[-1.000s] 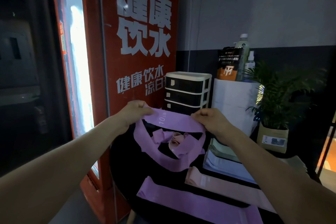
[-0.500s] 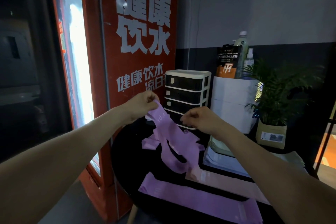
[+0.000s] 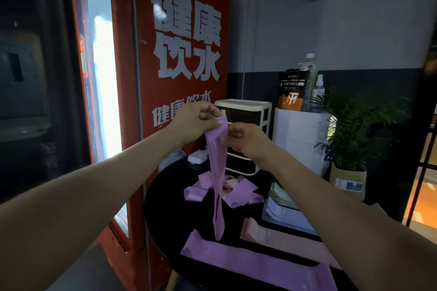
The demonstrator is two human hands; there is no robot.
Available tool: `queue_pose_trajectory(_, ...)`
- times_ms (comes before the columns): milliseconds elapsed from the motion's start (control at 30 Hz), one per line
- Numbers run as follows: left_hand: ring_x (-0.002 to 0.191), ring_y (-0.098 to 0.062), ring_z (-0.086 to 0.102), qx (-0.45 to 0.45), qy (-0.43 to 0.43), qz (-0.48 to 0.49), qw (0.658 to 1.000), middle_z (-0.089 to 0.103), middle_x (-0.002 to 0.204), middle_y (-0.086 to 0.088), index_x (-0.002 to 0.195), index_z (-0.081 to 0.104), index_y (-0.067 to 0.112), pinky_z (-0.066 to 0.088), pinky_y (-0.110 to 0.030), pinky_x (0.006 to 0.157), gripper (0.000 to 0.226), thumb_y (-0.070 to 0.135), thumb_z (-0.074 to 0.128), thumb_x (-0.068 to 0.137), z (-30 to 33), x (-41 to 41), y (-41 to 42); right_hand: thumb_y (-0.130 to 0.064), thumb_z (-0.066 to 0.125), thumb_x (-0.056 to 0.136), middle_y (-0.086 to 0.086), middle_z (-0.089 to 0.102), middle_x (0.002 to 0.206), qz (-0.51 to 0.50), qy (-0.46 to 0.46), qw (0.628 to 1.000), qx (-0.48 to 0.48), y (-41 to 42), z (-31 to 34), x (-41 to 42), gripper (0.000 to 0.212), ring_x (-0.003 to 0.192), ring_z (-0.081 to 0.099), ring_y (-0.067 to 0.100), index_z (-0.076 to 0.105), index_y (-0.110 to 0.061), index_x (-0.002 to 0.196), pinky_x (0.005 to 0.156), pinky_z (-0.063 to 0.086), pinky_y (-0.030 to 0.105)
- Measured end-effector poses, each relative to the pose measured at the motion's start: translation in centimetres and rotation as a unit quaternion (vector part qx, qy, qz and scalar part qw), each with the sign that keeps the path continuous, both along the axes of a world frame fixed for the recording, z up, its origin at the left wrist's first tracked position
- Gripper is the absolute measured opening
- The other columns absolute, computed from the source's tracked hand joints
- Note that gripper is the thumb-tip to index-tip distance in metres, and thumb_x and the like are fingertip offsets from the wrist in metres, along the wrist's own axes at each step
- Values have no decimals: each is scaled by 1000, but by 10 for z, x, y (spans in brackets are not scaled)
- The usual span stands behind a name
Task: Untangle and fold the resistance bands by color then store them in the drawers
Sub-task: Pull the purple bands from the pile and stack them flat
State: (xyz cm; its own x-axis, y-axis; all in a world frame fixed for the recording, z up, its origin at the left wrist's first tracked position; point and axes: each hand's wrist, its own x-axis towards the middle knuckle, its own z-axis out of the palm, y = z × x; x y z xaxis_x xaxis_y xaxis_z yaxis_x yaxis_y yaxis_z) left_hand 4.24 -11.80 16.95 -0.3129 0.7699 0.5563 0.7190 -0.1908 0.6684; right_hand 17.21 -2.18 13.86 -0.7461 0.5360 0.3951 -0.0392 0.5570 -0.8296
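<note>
Together, left hand (image 3: 194, 123) and right hand (image 3: 246, 139) are pinching the hanging purple band (image 3: 217, 172) in their grip above the table (image 3: 165, 196).

purple band (image 3: 218, 172) lifted, hands together

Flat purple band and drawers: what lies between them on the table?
Head view: a tangled pile of purple and pink bands lies between the flat purple band and the drawers; a held purple band hangs there.

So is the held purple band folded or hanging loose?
Hanging loose: both hands pinch the band's top; it dangles unfolded.
</note>
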Motion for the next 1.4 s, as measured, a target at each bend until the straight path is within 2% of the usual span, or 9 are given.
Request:
queue_pose_trajectory(200,79,-5,59,60,-51,3,997,64,86,6,80,58,24,49,-18,74,15,11,63,86,7,11,-5,-9,72,78,26,66,102,-11,-115,993,6,-2,-24,14,30,84,59,25,64,10,100,86,52,43)
queue_pose_trajectory(333,72,-7,57,95,-93,25,991,63,80,3,79,58,22,48,-18,68,17,9,63,86,-1,7,-7,-14,67,83,20,62,90,-41,-147,988,8,3,-44,33,18,79,52,21,64,1,92,71,43,33)
queue_pose_trajectory(433,78,-16,58,94,-130,54,986,62,80,-1,76,58,22,51,-37,80,18,8,63,86,-20,-2,-6,-18,68,78,13,64,84,-39,-192,980,40,6,-56,53,15,74,54,19,64,-7,87,67,43,31)
queue_pose_trajectory(633,87,-24,54,69,-195,109,972,58,87,-6,85,55,11,50,-49,86,7,12,57,92,-62,-11,-3,0,65,76,6,53,76,-92,-276,955,62,12,-88,102,16,70,46,13,67,6,91,59,35,24)
queue_pose_trajectory(700,85,-24,52,54,-189,137,971,55,87,-7,91,52,8,51,-52,85,8,16,54,94,-79,-14,-3,0,63,76,4,47,69,-124,-297,945,57,13,-99,118,5,63,41,11,63,4,77,53,30,21)
queue_pose_trajectory(967,75,-31,57,-4,-159,199,967,53,77,-25,69,51,6,53,-57,74,25,13,50,93,-146,-23,-5,-4,58,84,5,44,62,-234,-253,935,-85,17,-132,165,26,58,44,15,45,-12,63,54,35,24)
queue_pose_trajectory(1133,72,-25,55,-69,-255,195,945,52,97,-20,103,51,-2,56,-43,65,16,9,48,93,-175,-16,-10,2,55,86,11,49,62,-278,-127,910,-281,10,-140,170,23,56,49,17,48,-8,66,60,50,28)
queue_pose_trajectory(1233,76,-31,57,-101,-210,211,949,54,100,-19,103,52,-1,56,-48,74,15,9,48,91,-190,-9,-16,1,58,85,12,51,65,-304,-122,894,-304,7,-147,169,21,57,50,17,50,-6,66,58,48,29)
queue_pose_trajectory(1400,83,-25,51,-172,-63,220,958,55,88,-11,89,54,2,35,-28,72,10,12,53,90,-215,3,-27,5,59,83,16,53,79,-356,-158,876,-285,6,-167,170,12,66,55,24,49,-3,81,44,52,26)
